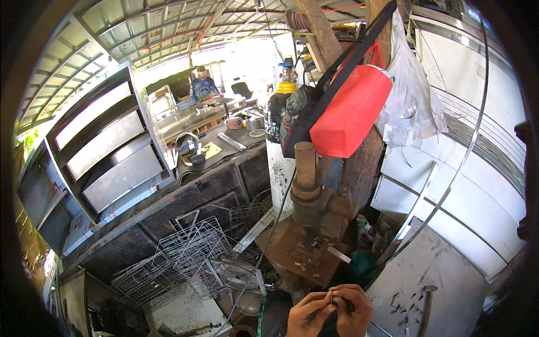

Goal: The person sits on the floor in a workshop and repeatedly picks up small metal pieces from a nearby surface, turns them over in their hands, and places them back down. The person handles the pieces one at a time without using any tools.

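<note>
My left hand (pixel 307 315) and my right hand (pixel 353 310) meet at the lower edge, fingertips pinched together. Between them shows a sliver of something thin, too small to name. Just beyond my hands stands a rusty, heavy iron fixture (pixel 306 168) with an upright cylinder. Its brown, square base plate (pixel 289 238) bears several small metal scraps and a short pale metal bar (pixel 339 254).
Wire racks (pixel 196 253) lie in a heap at left, below a dark workbench (pixel 210 185). A red bag (pixel 351 112) hangs from a wooden post beside a gas cylinder (pixel 276 109). A grey panel (pixel 438 264) with metal bits is at right. Another person (pixel 204 87) is far back.
</note>
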Action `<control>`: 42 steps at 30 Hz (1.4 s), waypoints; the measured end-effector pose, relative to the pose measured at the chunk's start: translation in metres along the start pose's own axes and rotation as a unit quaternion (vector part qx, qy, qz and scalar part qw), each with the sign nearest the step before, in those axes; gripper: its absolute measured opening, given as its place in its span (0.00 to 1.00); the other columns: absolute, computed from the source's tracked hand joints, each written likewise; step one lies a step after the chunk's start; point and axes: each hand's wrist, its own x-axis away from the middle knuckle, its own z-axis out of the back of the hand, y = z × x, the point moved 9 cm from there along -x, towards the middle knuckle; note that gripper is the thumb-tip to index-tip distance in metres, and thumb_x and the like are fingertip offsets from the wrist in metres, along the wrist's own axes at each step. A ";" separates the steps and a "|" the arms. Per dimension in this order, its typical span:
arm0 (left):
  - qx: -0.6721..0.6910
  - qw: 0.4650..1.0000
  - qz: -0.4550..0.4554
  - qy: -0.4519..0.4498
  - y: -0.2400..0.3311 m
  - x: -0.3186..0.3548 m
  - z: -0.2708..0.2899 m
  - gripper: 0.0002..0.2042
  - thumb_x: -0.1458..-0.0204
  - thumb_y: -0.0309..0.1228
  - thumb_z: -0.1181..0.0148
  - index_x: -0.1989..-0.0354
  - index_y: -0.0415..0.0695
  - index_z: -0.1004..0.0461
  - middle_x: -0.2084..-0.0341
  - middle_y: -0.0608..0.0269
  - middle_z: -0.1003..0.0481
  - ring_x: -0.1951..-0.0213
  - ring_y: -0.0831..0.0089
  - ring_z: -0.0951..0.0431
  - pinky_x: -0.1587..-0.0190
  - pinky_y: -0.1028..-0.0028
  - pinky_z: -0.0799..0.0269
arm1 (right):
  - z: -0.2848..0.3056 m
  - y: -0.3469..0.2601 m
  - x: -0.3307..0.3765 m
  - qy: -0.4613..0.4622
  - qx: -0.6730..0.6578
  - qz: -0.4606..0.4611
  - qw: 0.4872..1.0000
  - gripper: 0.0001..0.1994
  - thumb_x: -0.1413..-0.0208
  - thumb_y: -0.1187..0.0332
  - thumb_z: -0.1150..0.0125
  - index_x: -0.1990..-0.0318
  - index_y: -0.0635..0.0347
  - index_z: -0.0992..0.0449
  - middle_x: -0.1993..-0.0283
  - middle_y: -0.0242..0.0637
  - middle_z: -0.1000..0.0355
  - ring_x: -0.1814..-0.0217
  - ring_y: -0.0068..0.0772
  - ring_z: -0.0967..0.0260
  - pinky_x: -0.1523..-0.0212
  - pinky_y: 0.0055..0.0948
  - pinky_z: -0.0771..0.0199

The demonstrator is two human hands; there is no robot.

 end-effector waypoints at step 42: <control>0.282 0.958 -0.041 -0.004 0.030 -0.007 0.009 0.17 0.43 0.25 0.31 0.46 0.34 0.21 0.47 0.44 0.24 0.48 0.64 0.21 0.45 0.70 0.26 | 0.001 -0.042 -0.018 -0.063 0.082 0.107 0.989 0.15 0.55 0.81 0.28 0.58 0.56 0.17 0.59 0.39 0.25 0.63 0.36 0.26 0.64 0.30 0.26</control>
